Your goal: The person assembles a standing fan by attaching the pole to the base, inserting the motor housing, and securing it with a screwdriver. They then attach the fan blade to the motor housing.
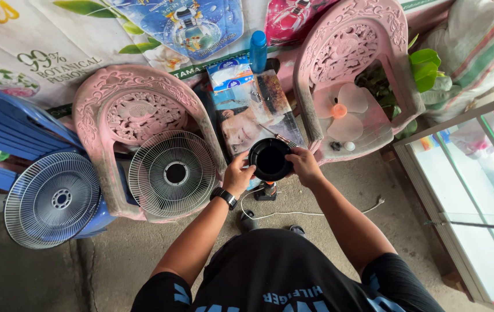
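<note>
A round black fan housing [270, 159] is held up in front of me between both hands. My left hand [239, 174], with a black watch on the wrist, grips its left rim. My right hand [303, 164] grips its right rim and also holds a thin screwdriver [278, 136] that points up and left over the housing. Below the housing, on the concrete floor, stands a small dark part with an orange band [267, 190], and a white cable [316, 212] trails to the right.
Two pink plastic chairs stand ahead: the left chair [137, 104] has a white fan grille [173, 173] leaning on it, the right chair [354, 52] holds a pale pink fan blade [339, 111]. Another grille [53, 199] leans on blue chairs [10, 130]. A glass cabinet [472, 190] stands right.
</note>
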